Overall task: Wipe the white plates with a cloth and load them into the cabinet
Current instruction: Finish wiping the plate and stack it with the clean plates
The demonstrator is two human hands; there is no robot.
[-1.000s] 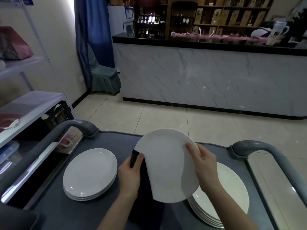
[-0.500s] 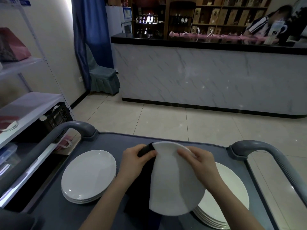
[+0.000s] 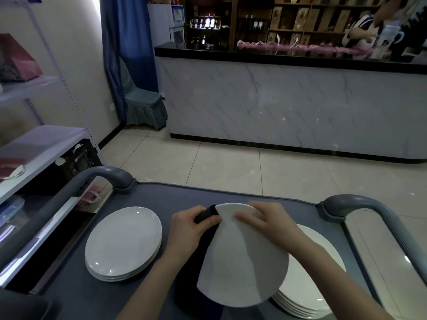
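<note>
A white plate is held tilted over the grey cart. My right hand grips its far rim from the right. My left hand pinches a dark cloth against the plate's upper left edge; the cloth hangs down behind and below the plate. A stack of white plates lies on the cart's left side. Another stack lies on the right, partly hidden by the held plate and my right forearm.
The cart has grey handles at the left and right. A white shelving rack stands close on the left with a black crate under it. Beyond the tiled floor is a marble-fronted counter with a person behind it.
The plate has come lower and turned flatter. My left hand with the cloth slid up from the plate's left edge to its top edge, close to my right hand.
</note>
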